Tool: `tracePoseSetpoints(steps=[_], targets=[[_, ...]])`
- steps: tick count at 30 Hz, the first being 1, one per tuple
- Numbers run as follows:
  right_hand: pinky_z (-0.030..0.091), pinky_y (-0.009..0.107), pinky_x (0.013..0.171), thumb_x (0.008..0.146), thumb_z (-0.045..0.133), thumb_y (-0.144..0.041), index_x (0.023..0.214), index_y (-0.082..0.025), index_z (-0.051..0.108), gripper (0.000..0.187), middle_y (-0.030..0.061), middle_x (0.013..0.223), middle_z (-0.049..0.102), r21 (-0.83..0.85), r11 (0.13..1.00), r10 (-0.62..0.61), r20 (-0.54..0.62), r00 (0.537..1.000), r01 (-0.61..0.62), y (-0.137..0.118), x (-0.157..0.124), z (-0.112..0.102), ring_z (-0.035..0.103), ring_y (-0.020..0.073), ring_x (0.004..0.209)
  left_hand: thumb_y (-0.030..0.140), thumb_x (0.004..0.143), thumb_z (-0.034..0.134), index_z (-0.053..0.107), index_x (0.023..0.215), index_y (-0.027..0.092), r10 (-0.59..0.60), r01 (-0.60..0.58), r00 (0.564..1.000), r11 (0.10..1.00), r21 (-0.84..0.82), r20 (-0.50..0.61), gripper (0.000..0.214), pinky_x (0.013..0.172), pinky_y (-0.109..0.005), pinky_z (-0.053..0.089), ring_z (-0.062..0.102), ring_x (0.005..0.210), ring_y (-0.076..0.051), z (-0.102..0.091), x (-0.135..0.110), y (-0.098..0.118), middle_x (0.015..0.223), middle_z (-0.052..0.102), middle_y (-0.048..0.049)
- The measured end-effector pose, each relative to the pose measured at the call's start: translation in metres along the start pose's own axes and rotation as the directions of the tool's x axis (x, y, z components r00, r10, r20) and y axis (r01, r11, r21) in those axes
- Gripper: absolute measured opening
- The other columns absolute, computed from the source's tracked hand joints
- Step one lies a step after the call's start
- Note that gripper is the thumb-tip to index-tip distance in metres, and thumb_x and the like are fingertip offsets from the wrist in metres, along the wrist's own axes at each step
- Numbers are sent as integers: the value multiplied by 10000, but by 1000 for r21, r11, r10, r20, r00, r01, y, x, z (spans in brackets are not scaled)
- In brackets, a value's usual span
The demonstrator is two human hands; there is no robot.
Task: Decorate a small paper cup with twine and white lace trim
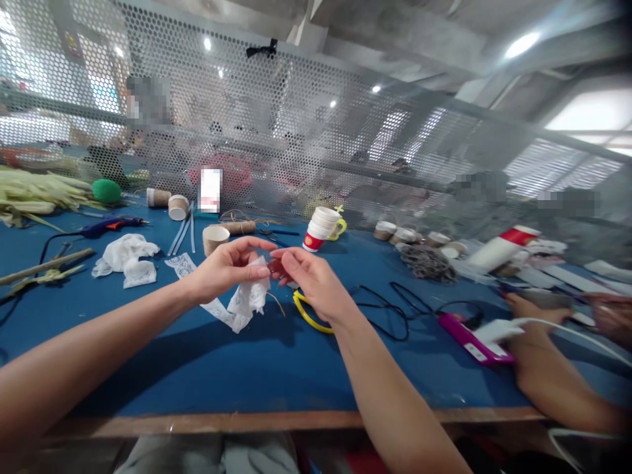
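Left hand [224, 268] pinches white lace scrap [249, 296] above desk [247, 368]; right hand [311, 276] fingers narrow, tips meeting it, steadying fabric.

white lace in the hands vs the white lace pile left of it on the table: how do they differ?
The lace piece hangs above the table, pinched by the left hand with the right hand at its edge; the lace pile lies loose on the blue table, untouched. The held piece trails down as a strip; the pile is bunched into a heap. The pile sits nearer the blue glue gun. Both are white, thin and crumpled.
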State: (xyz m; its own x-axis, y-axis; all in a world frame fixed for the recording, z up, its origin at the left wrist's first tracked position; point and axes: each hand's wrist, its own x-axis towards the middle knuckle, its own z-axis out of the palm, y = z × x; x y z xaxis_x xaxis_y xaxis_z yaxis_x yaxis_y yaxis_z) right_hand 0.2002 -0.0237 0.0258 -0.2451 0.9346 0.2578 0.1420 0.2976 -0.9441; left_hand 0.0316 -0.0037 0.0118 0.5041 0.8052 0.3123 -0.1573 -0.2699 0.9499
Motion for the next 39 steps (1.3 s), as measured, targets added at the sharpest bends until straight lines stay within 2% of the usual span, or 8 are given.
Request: tracePoseSetpoints(steps=[3, 10, 17, 21, 23, 26, 31, 39], targets=[[462, 239, 567, 748, 506, -516, 747, -158, 559, 362, 7, 683, 568, 127, 984, 107, 157, 982, -128, 5, -1, 8, 539, 98, 608, 261, 683, 636, 521, 1059, 167, 8, -9, 999, 1000, 19, 32, 404, 487, -214, 312, 357, 507, -64, 0, -1, 4, 552, 338, 71], [309, 167, 379, 722, 581, -439, 678, -171, 496, 285, -60, 528, 450, 90, 994, 67, -44, 997, -62, 15, 2, 14, 379, 53, 428, 215, 679, 640, 442, 1130, 146, -6, 4, 1000, 998, 66, 29, 498, 451, -195, 272, 323, 479, -54, 0, -2, 9, 525, 342, 89], [317, 178, 419, 762, 536, -370, 647, -159, 491, 245, -61, 498, 426, -262, 954, -184, -126, 975, 146, 5, -2, 15, 366, 53, 438, 393, 685, 619, 554, 797, 91, -314, 332, 938, 936, -115, 147, 328, 484, -201, 340, 463, 529, -68, 2, -2, -3, 620, 519, 4], [375, 195, 468, 824, 426, -383, 734, -149, 525, 270, -20, 573, 518, -375, 924, -102, -74, 992, 67, 5, 12, -6, 471, 77, 488, 376, 673, 636, 578, 727, 108, -330, 334, 942, 939, -82, 58, 279, 474, -195, 362, 486, 503, -71, -4, -1, -4, 595, 558, 0], [411, 213, 526, 859, 352, -359, 819, -134, 537, 294, 29, 682, 583, -525, 848, -33, -190, 981, -73, 6, 19, -27, 536, 96, 559, 370, 676, 635, 586, 730, 117, -305, 306, 952, 950, -65, 15, 263, 462, -191, 365, 493, 491, -72, -10, 1, -1, 591, 571, -1], [414, 226, 628, 846, 372, -260, 890, -140, 556, 224, 59, 794, 630, -869, 445, 197, -142, 970, -217, 15, 19, -56, 582, 125, 694, 352, 669, 648, 578, 680, 124, -261, 259, 964, 965, -48, -57, 238, 423, -172, 341, 471, 451, -57, -19, 5, 7, 544, 549, 16], [394, 298, 629, 611, 597, -91, 978, -112, 589, 368, 151, 884, 638, -944, 246, 390, -110, 914, -219, 38, -8, -59, 592, 263, 802, 298, 658, 665, 608, 692, 128, -230, 219, 963, 972, -89, -137, 182, 434, -162, 370, 490, 456, -52, -29, 8, 21, 550, 574, 21], [391, 231, 606, 743, 419, -142, 1236, -112, 407, 494, 75, 849, 641, -913, 320, 408, -110, 906, -255, 45, -17, -58, 598, 153, 707, 289, 648, 677, 625, 704, 114, -320, 298, 944, 930, -216, -77, 191, 446, -162, 399, 521, 477, -61, -40, -6, -7, 564, 601, 6]])
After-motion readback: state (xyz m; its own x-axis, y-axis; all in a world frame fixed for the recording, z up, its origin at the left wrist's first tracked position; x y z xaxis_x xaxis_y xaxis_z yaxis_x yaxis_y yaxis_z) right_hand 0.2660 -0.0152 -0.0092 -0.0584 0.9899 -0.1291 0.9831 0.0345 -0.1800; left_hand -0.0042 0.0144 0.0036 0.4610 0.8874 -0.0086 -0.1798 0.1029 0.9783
